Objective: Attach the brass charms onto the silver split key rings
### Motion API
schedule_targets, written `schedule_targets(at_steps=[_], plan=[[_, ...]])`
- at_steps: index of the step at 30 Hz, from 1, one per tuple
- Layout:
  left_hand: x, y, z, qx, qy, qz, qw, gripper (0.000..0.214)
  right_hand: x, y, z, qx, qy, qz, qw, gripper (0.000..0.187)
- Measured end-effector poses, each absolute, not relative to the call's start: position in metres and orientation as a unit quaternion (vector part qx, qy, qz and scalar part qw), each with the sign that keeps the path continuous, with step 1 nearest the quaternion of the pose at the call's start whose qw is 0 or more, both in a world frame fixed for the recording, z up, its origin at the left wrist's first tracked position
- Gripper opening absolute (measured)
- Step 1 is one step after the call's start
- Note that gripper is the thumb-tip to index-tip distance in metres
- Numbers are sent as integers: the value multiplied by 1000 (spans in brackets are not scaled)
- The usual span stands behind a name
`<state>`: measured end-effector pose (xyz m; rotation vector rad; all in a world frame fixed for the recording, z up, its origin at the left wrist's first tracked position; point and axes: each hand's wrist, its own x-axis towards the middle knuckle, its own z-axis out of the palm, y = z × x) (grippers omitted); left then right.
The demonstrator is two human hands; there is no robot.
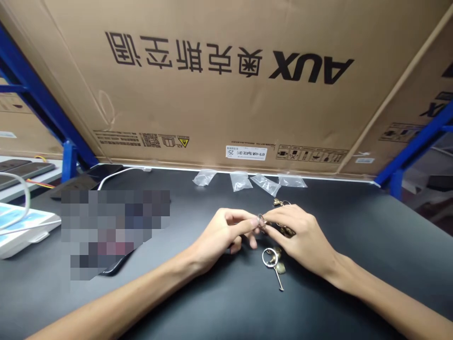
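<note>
At the middle of a black work surface (357, 245), between the two hands: one small metal ring (262, 221), held up clear of the surface. Left hand (219, 238): thumb and index fingers (249, 221) together on the ring's near side. Right hand (304, 241): fingers (278, 216) closed on its far side. Pinched from both sides, so small a piece stays steady within reach of both hands. Whether anything is threaded on it cannot be told at this size.

Just below the right hand: a larger metal split ring (269, 257) with a brass charm (279, 267) and a thin metal pin (279, 283), lying flat where the hands can reach them. Partly under the right hand: further brass pieces (287, 231).

Farther out, along the far edge: four clear plastic bags (240, 181), in a loose row, apart from the metal pieces. Behind them: a large cardboard carton printed AUX (177, 85), held in a blue steel rack (392, 175). To the left: a white cable (120, 172), running beside a pixelated patch (113, 231).
</note>
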<state>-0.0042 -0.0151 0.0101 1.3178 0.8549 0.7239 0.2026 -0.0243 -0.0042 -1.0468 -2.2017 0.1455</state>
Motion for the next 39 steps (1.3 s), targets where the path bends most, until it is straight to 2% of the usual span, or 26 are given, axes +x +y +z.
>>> schedule_targets(at_steps=[7, 12, 15, 18, 20, 22, 35, 37, 39], plan=[[-4, -15, 11, 561, 394, 322, 653, 18, 206, -24, -6, -358, -867, 32, 345, 16], [-2, -17, 12, 562, 419, 319, 638, 18, 205, -25, -6, -383, -860, 24, 335, 15], [-1, -20, 10, 626, 427, 358, 546, 13, 198, -31, -1, -436, -836, 87, 321, 15], [0, -23, 7, 735, 385, 442, 342, 5, 191, -38, 6, -462, -802, 192, 326, 20], [-2, -23, 5, 789, 337, 468, 212, 10, 189, -41, 9, -464, -782, 256, 327, 23], [-4, -22, 3, 819, 312, 461, 141, 13, 189, -43, 11, -463, -767, 305, 323, 25], [-24, -4, -1, 895, 232, 353, -147, 14, 200, -37, 20, -368, -660, 590, 284, 32], [-26, -1, -2, 897, 213, 352, -160, 16, 201, -36, 21, -380, -669, 574, 279, 34], [-24, -2, -1, 888, 246, 373, -107, 18, 201, -36, 21, -412, -714, 488, 288, 32]])
